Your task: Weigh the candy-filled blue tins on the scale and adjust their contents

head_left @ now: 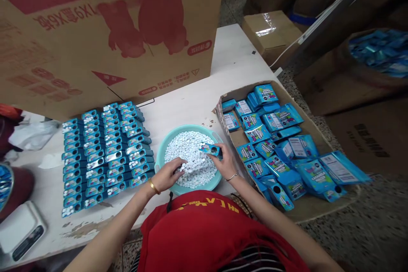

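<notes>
A round turquoise basin (162,146) full of small white candies (181,144) stands in front of me. Over its right side, my right hand (224,162) grips a small blue candy box (209,148) with a dark round hole at one end and a few white candies on its other end. My left hand (168,174) reaches in from the left rim, fingers curled together among white candies, some of them showing at the fingertips. To the left, rows of upright blue candy boxes (111,148) stand close together, several with white candies on top.
On the right, an open cardboard tray (236,134) holds many blue boxes in a jumble. A tall printed carton (127,29) walls off the back. A white scale (22,229) sits at the table's left front, beside a dark red tub (24,185) of blue packets.
</notes>
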The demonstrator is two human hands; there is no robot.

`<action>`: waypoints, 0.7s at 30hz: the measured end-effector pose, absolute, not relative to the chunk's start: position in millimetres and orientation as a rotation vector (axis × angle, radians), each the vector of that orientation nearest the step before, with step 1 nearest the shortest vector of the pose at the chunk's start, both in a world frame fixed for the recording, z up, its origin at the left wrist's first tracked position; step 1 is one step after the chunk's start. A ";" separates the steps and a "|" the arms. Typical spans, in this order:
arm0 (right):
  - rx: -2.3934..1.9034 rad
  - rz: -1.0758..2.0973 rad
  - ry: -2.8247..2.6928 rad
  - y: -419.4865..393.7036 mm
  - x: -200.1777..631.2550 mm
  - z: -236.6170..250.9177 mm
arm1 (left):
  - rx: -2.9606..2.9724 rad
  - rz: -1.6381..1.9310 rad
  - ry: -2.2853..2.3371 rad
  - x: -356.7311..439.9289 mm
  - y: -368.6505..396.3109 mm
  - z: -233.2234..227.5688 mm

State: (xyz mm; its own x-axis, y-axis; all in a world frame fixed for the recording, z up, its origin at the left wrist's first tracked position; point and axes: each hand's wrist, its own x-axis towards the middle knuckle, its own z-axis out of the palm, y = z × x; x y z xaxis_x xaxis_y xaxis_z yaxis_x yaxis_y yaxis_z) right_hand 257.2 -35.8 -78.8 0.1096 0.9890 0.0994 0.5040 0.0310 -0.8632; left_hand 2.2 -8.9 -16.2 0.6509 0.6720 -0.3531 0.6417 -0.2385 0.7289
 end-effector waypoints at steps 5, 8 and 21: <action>-1.479 0.772 -1.666 -40.3 243.2 -86.4 | 2.202 -0.169 1.044 16.0 10.1 29.2; -1.432 0.782 -1.718 -42.1 234.8 -87.6 | 2.387 -0.513 1.078 36.2 16.0 49.2; -1.434 0.923 -1.586 -45.6 227.5 -87.1 | 2.459 -0.656 1.212 61.9 12.9 88.3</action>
